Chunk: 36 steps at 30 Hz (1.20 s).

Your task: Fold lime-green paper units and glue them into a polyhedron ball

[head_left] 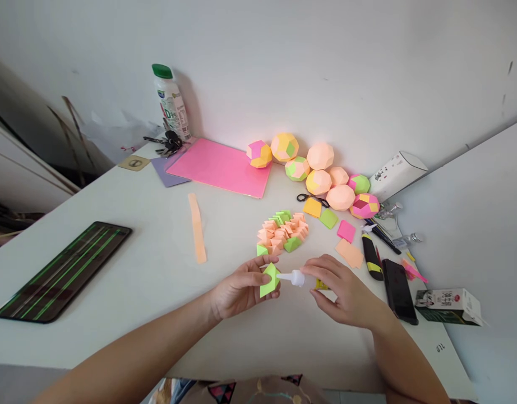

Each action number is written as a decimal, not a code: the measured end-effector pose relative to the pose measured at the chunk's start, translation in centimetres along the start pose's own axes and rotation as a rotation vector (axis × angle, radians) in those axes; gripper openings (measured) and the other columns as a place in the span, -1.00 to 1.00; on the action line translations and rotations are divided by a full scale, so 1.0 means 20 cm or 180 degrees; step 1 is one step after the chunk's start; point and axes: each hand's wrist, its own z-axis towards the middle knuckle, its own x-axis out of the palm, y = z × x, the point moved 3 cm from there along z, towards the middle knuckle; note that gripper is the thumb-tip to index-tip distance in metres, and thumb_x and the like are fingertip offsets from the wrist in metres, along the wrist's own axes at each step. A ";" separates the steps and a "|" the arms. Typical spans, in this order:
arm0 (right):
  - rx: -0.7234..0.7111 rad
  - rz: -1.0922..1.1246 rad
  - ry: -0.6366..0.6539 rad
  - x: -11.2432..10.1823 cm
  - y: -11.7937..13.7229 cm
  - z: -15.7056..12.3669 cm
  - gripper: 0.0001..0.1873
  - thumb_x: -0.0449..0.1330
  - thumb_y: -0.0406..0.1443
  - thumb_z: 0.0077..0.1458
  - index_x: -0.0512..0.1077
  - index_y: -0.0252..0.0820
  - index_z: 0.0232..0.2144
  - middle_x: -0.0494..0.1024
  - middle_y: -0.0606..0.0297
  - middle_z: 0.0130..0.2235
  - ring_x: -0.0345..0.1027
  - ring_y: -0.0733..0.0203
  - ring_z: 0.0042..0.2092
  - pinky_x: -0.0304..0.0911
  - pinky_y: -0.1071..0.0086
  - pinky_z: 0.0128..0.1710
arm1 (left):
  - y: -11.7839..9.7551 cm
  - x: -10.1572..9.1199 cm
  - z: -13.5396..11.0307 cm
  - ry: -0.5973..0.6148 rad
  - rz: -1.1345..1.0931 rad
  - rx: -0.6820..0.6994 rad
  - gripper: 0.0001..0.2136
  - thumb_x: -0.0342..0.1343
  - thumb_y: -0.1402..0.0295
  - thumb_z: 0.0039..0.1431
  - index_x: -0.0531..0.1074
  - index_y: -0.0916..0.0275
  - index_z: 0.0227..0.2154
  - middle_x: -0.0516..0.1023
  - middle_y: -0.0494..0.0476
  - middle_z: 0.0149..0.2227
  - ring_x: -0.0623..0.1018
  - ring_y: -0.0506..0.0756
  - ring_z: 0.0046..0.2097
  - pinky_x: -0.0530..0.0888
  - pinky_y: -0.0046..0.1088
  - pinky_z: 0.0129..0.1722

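Note:
Between the thumb and fingers of my left hand is a folded green paper piece. My right hand grips a glue bottle with a long white nozzle, lying sideways and pointing left. The nozzle's tip meets the right edge of the green piece, or is very close to it; I cannot tell which. Just beyond my hands lies a pile of folded paper pieces, peach and green. Most of the bottle's body is hidden by my right hand.
Several paper balls stand by the wall, with scissors and coloured paper squares before them. Pink sheets and a peach strip lie left. A tablet is far left; a phone and carton are right.

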 end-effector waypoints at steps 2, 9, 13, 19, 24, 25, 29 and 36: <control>0.0026 -0.0033 -0.0016 0.01 0.00 0.00 -0.61 0.05 -0.44 0.09 0.26 -0.17 0.00 0.42 0.10 -0.13 0.29 0.10 -0.12 0.33 0.21 -0.16 | 0.00 0.00 0.00 -0.0009 -0.0002 -0.0015 -0.69 0.19 0.56 -0.08 0.39 0.23 -0.22 0.44 0.04 -0.46 0.45 0.02 -0.41 0.37 -0.39 -0.34; 0.0009 -0.0243 -0.0095 0.03 0.00 -0.01 -0.69 0.02 -0.47 0.13 0.26 -0.19 -0.06 0.38 0.09 -0.14 0.31 0.12 -0.13 0.35 0.23 -0.18 | 0.00 0.01 0.00 -0.0067 -0.0030 -0.0015 -0.68 0.20 0.57 -0.10 0.39 0.23 -0.22 0.43 0.03 -0.43 0.46 0.02 -0.41 0.38 -0.38 -0.33; -0.0011 -0.0346 -0.0100 0.05 0.00 -0.01 -0.74 0.05 -0.37 0.18 0.24 -0.19 -0.06 0.38 0.06 -0.13 0.32 0.10 -0.12 0.37 0.21 -0.19 | 0.00 0.00 0.01 -0.0070 -0.0061 -0.0008 -0.68 0.20 0.56 -0.10 0.39 0.23 -0.22 0.44 0.03 -0.43 0.47 0.03 -0.40 0.39 -0.39 -0.33; -0.0122 -0.0414 -0.0216 0.04 0.02 0.00 -0.72 0.07 -0.31 0.17 0.23 -0.21 -0.05 0.37 0.02 -0.06 0.31 0.06 -0.05 0.35 0.17 -0.12 | 0.00 -0.01 0.01 -0.0093 -0.0102 0.0014 -0.67 0.19 0.58 -0.10 0.41 0.24 -0.21 0.46 0.05 -0.34 0.47 0.02 -0.39 0.39 -0.38 -0.32; -0.0111 -0.0446 -0.0231 0.04 0.02 0.00 -0.65 0.02 -0.44 0.10 0.21 -0.21 -0.03 0.37 0.03 -0.05 0.29 0.06 -0.04 0.32 0.14 -0.10 | 0.00 -0.01 0.01 -0.0065 -0.0097 0.0045 -0.67 0.19 0.59 -0.09 0.40 0.24 -0.21 0.47 0.05 -0.34 0.47 0.02 -0.38 0.39 -0.38 -0.32; -0.0124 -0.0446 -0.0238 0.05 0.02 0.00 -0.65 0.02 -0.45 0.09 0.22 -0.21 -0.04 0.38 0.05 -0.07 0.29 0.07 -0.06 0.32 0.15 -0.12 | 0.00 -0.01 0.01 -0.0062 -0.0097 0.0046 -0.68 0.19 0.59 -0.09 0.40 0.24 -0.21 0.46 0.05 -0.34 0.47 0.02 -0.39 0.39 -0.38 -0.32; -0.0188 -0.0434 -0.0257 0.05 0.02 0.00 -0.67 0.03 -0.48 0.07 0.23 -0.20 -0.08 0.40 0.08 -0.13 0.29 0.09 -0.14 0.31 0.18 -0.18 | 0.00 -0.01 0.01 -0.0067 -0.0076 0.0033 -0.68 0.19 0.59 -0.09 0.40 0.24 -0.22 0.46 0.05 -0.36 0.47 0.01 -0.40 0.38 -0.39 -0.33; -0.0175 -0.0460 -0.0288 0.05 0.02 0.01 -0.70 0.04 -0.47 0.09 0.23 -0.20 -0.10 0.39 0.11 -0.17 0.26 0.13 -0.19 0.28 0.24 -0.24 | 0.00 0.00 0.01 -0.0056 -0.0038 0.0020 -0.68 0.20 0.57 -0.10 0.40 0.23 -0.22 0.44 0.03 -0.43 0.45 0.01 -0.41 0.37 -0.40 -0.35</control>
